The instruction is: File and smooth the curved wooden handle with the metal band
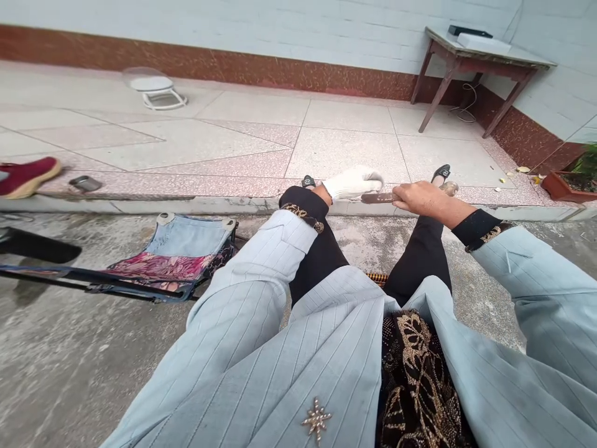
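Note:
My left hand (353,182) wears a white knit glove. Its fingers are curled in, just above the tip of a brown, flat blade; whatever they may hold is hidden. The bare right hand (420,199) is closed around a knife (377,198), with the dull brown blade pointing left toward the glove. Behind the right wrist a pale rounded piece (449,188) shows, and I cannot tell whether it belongs to the knife. Both hands are in front of my knees, over the step's edge.
A folding chair (186,239) with denim and floral cloth stands at left. Nearby are a metal cup (85,183) and another person's red shoe (30,176). A small white stool (156,90), a wooden table (489,53) and a potted plant (571,185) stand on the raised tiled floor.

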Motion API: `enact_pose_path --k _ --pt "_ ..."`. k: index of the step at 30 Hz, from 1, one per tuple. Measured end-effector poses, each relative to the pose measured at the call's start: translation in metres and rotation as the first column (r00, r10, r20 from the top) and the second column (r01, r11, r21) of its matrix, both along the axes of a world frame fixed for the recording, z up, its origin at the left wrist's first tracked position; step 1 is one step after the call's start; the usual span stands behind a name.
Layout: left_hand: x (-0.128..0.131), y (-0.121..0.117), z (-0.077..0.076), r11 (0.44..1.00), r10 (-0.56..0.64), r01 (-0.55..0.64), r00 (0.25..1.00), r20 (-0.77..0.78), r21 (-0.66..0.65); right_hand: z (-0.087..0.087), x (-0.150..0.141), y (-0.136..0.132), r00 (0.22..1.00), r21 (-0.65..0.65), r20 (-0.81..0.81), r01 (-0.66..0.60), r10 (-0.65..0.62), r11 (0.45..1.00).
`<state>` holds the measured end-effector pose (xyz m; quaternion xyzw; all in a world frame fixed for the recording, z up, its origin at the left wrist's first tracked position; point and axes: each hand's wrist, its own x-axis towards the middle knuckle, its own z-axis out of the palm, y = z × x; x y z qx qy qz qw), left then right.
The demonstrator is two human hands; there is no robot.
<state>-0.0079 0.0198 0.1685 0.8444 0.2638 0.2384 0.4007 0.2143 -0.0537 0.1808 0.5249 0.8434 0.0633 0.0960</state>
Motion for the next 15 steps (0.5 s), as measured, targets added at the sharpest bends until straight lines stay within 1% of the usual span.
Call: enact_pose_path --k 2,3,4,6,8,10,12,15 --pt "0.002 0.001 0.015 0.996 -0.068 0.068 0.998 -0.013 0.056 0.006 -0.010 -0.004 0.998 -0.026 -0.004 -0.061 0.061 0.998" --pt "0.004 0.001 0.019 0.992 -0.104 0.105 0.994 -0.018 0.072 0.010 -0.014 -0.006 0.996 -0.037 0.007 -0.092 0.092 0.995" --pt "0.004 0.001 0.022 0.988 -0.131 0.132 0.991 -0.020 0.079 0.014 -0.016 -0.009 0.993 -0.041 0.020 -0.120 0.120 0.992" --pt "0.004 0.002 0.020 0.985 -0.155 0.155 0.988 -0.004 0.080 0.024 -0.018 -0.016 0.987 -0.026 0.045 -0.156 0.157 0.987" --pt "0.002 0.003 0.012 0.990 -0.137 0.135 0.990 0.040 0.044 0.032 -0.017 -0.024 0.988 0.021 0.040 -0.151 0.150 0.988" --pt "0.001 0.001 -0.001 0.993 -0.100 0.105 0.990 0.096 -0.048 0.039 -0.017 -0.032 0.994 0.097 -0.004 -0.111 0.112 0.989" --pt "0.001 -0.004 -0.016 0.980 -0.035 0.065 0.987 0.159 -0.186 0.042 -0.016 -0.036 0.995 0.199 -0.078 -0.039 0.055 0.979" --pt "0.006 -0.016 -0.038 0.970 -0.050 0.090 0.983 0.178 -0.226 0.043 -0.013 -0.030 0.975 0.324 -0.218 0.106 -0.034 0.940"
